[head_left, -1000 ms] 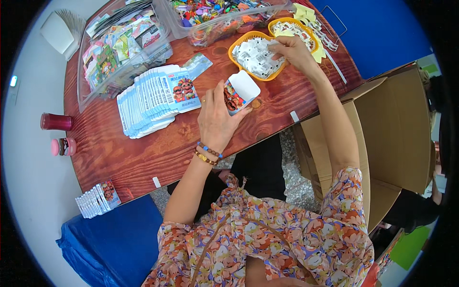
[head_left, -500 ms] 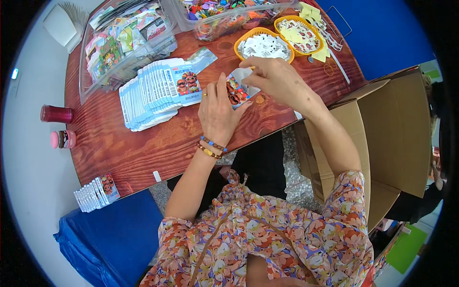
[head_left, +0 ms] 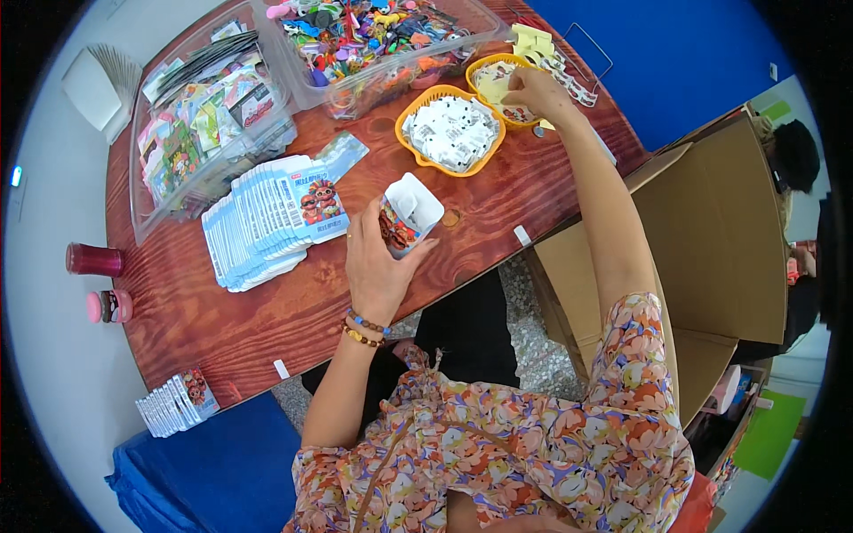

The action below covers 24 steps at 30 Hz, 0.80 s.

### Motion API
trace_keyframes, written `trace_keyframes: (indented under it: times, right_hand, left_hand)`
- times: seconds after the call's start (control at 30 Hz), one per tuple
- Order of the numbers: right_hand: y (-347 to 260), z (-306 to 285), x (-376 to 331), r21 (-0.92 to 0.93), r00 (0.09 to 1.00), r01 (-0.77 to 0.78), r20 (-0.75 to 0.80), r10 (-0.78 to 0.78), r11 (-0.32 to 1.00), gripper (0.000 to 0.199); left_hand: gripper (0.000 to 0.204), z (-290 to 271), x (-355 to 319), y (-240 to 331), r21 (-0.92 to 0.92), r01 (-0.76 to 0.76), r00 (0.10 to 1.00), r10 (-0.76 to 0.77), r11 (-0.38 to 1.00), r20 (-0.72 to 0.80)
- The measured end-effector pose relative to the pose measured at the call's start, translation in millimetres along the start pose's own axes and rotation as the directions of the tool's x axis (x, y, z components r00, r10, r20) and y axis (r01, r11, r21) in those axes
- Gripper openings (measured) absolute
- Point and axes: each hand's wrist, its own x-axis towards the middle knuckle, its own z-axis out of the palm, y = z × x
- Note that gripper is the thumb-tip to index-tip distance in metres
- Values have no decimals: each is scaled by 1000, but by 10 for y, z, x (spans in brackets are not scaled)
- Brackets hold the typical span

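Observation:
My left hand is wrapped round a small printed carton, whose white flaps stand up at its open top. Something white shows inside it. At the far side of the table my right hand dips into a yellow basket of flat printed paper pieces. Its fingers are pressed together there, and what is between them is hidden. A second yellow basket, nearer me, holds many small white packets. To the left of the carton lies a fanned stack of flat blue-and-white cartons.
Two clear plastic bins stand at the back, one with flat packets, one with colourful small toys. Finished-looking small boxes line the near left corner. A red jar and pink jar stand left. A large cardboard box is at right.
My right hand has left the carton and reached away to the far yellow basket. My left hand still holds the carton, now lower in view with its top open. The view has shifted.

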Motion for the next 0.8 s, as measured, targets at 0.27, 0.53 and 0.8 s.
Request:
trace_keyframes:
  times: [0.27, 0.53, 0.8]
  right_hand:
    - [181, -30, -45, 418, 987, 22, -154, 47, 908, 24]
    - [-1000, -336, -930, 712, 932, 170, 109, -346, 681, 9]
    - [-1645, 274, -1473, 37, 747, 665, -39, -664, 746, 12]
  left_hand:
    - [84, -33, -27, -24, -5, 29, 999, -29, 1000, 13]
    - [88, 30, -77, -67, 136, 21, 1000, -19, 991, -19]
    - [88, 43, -104, -31, 169, -36, 994, 52, 985, -92]
